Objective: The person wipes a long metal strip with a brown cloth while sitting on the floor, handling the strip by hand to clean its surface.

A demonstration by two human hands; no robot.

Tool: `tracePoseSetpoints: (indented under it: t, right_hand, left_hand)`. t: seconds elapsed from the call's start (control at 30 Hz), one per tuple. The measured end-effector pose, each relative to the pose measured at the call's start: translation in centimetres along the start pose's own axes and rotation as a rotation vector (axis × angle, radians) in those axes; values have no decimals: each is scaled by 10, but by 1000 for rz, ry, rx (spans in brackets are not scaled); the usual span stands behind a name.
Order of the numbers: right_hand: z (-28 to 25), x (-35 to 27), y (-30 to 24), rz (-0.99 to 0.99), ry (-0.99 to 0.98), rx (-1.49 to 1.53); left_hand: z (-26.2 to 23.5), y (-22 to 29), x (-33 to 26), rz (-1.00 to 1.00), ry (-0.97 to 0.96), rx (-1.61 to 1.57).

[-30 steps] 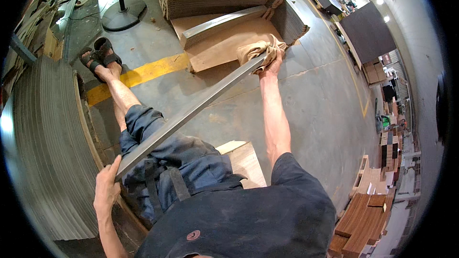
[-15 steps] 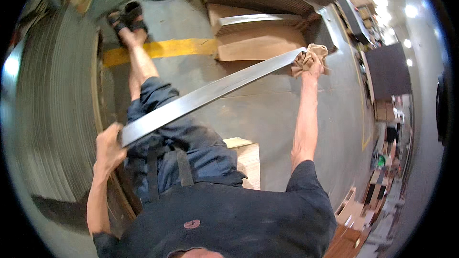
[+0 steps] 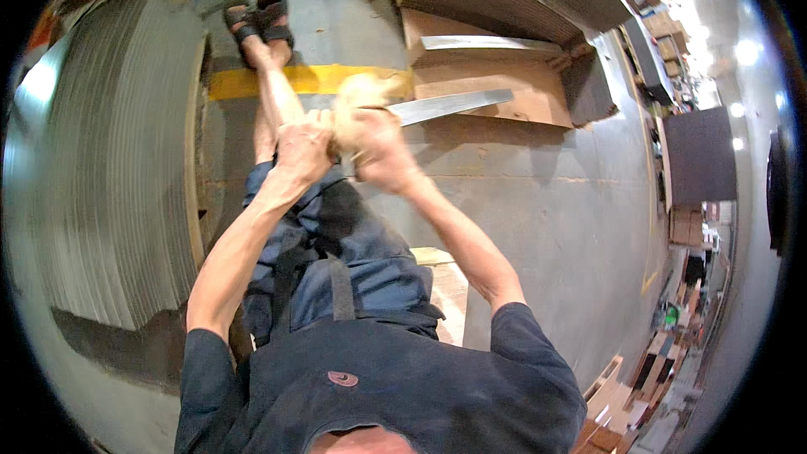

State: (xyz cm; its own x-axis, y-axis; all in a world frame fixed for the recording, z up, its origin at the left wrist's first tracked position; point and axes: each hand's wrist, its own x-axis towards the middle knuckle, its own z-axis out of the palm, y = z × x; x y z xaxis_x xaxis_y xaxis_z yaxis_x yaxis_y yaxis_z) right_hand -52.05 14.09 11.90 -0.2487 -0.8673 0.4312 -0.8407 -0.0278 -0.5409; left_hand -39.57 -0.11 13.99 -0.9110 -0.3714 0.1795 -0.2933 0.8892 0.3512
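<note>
While both hands meet in front of the chest, the work in hand looks like wiping a long flat metal strip (image 3: pixel 450 106) with a pale rag (image 3: pixel 357 99). The left hand (image 3: pixel 303 150) is curled shut around the near end of the strip, just left of the rag, and steadies it. The right hand (image 3: pixel 380 151) is closed on the rag, which bunches over the strip where the two hands touch; whether its fingers also pinch the metal under the cloth cannot be told. The strip runs from the hands out to the right and slightly far, held in the air above the grey floor (image 3: pixel 538 227), its far end over a sheet of brown cardboard (image 3: pixel 504 88). By my judgement the next move calls for a firm left-hand hold while the rag slides along the strip's length, with care at the thin edges. Stacked grey sheets (image 3: pixel 109 168) stand at the left.
</note>
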Motion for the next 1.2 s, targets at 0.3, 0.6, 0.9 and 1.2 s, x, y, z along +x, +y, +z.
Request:
tracePoseSetpoints:
  t: [0.3, 0.6, 0.9, 1.2]
  right_hand:
    - [-26, 1, 3, -177, -14, -460]
    - [-178, -55, 73, -2, -209, -684]
    - [-126, -20, 3, -36, -171, -662]
    - [-240, -87, 96, 86, -202, -939]
  left_hand:
    - [-16, -25, -35, 153, 167, -181]
    - [-57, -68, -96, 150, 150, -236]
    - [-62, -46, -63, 147, 33, -146]
    - [-84, -50, -114, 37, -14, -266]
